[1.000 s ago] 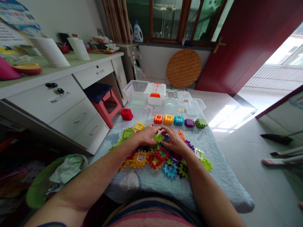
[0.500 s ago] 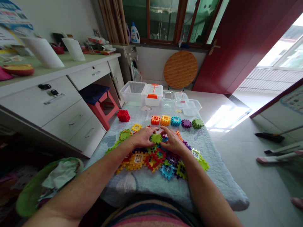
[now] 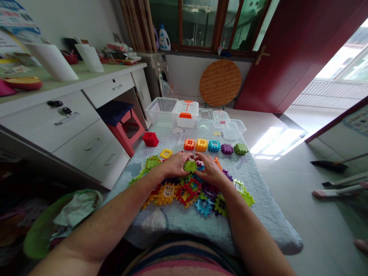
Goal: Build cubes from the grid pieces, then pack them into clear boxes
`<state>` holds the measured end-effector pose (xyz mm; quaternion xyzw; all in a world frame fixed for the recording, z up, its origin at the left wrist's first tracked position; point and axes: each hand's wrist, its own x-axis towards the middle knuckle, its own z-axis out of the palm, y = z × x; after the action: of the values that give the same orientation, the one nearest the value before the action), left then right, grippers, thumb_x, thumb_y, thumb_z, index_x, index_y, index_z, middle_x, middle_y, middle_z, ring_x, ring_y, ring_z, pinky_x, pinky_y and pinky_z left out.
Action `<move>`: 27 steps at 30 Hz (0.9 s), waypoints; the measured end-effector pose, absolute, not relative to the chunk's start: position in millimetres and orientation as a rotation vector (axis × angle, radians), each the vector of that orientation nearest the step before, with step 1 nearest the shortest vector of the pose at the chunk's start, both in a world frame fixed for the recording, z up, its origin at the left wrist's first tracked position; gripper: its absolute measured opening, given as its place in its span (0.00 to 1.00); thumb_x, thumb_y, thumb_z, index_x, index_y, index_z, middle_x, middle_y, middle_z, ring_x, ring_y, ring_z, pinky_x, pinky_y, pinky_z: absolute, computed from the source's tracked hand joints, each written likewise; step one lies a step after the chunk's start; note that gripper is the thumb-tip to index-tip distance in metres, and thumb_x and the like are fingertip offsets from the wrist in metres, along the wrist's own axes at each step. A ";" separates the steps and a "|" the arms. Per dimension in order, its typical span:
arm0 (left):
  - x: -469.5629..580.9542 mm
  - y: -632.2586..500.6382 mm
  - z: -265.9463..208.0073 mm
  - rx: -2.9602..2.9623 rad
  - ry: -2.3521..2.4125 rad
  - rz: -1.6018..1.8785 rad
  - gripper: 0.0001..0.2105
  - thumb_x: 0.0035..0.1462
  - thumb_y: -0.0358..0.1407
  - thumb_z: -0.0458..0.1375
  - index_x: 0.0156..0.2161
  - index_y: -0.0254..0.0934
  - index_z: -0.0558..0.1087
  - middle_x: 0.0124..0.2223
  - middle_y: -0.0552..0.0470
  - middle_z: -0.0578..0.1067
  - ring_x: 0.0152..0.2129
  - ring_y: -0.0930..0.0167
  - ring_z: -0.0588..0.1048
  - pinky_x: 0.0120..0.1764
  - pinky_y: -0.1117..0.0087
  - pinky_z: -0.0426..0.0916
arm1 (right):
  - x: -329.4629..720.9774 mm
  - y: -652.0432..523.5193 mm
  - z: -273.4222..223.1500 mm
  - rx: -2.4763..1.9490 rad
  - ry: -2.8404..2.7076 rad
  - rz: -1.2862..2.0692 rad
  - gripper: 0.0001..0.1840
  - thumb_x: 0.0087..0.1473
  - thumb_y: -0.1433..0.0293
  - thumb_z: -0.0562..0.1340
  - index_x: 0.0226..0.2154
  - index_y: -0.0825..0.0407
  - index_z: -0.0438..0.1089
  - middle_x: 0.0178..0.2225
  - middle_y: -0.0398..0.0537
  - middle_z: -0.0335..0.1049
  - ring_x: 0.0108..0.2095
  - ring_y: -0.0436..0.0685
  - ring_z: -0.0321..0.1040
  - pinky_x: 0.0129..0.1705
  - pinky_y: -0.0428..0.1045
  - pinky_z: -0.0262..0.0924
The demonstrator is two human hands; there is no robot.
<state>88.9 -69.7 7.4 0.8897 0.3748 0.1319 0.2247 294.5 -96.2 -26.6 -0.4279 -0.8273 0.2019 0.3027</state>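
Observation:
Between my two hands is a light green notched building block [image 3: 190, 166], above a spread of loose blocks. My left hand [image 3: 176, 165] grips its left side, thumb near the edge and fingers curled over the far side. On the opposite side my right hand [image 3: 210, 168] closes round it, the fingertips of both hands almost meeting. Below lie interlocking blocks: an orange one with a window [image 3: 168, 193], a red one [image 3: 186, 193], a blue one [image 3: 204, 206] and green ones [image 3: 220, 205]. Part of the heap is hidden by my hands.
Past my hands stand a red stack [image 3: 150, 139] and a row of orange, yellow, blue [image 3: 214, 146], purple and green [image 3: 240, 149] stacks. Clear plastic boxes [image 3: 162, 111] line the table's far end. A drawer desk [image 3: 77, 122] and pink stool [image 3: 129, 130] are left.
Both hands keep their hold on the green block, with only a slight shift of the fingers. The view has tilted a little; the stacks have not moved.

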 end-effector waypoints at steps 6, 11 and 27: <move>66.0 -56.0 17.4 2.415 1.230 0.441 0.24 0.43 0.34 0.62 0.49 0.37 0.68 0.45 0.48 0.77 0.40 0.65 0.76 0.44 0.69 0.68 | 296.4 -95.5 -25.7 -1.160 -2.095 0.546 0.33 0.50 0.71 0.64 0.59 0.51 0.57 0.48 0.54 0.71 0.50 0.61 0.66 0.53 0.59 0.60; 36.5 -32.0 23.6 2.338 1.546 0.411 0.25 0.42 0.34 0.62 0.49 0.34 0.68 0.46 0.44 0.76 0.42 0.63 0.76 0.44 0.68 0.69 | 298.1 -93.1 -24.8 -1.199 -2.041 0.525 0.29 0.51 0.71 0.63 0.56 0.51 0.60 0.45 0.53 0.73 0.47 0.60 0.68 0.52 0.58 0.60; 39.5 20.3 13.1 2.465 1.614 0.225 0.24 0.42 0.31 0.62 0.48 0.38 0.69 0.48 0.47 0.76 0.44 0.63 0.75 0.47 0.68 0.67 | 298.5 -92.0 -30.4 -1.189 -2.053 0.513 0.26 0.51 0.71 0.62 0.54 0.49 0.62 0.44 0.51 0.74 0.45 0.59 0.69 0.50 0.57 0.62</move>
<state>39.5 20.3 13.1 0.8306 0.5438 0.0758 0.0931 298.5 -92.0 -30.4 -0.4589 -0.7925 0.1981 0.3495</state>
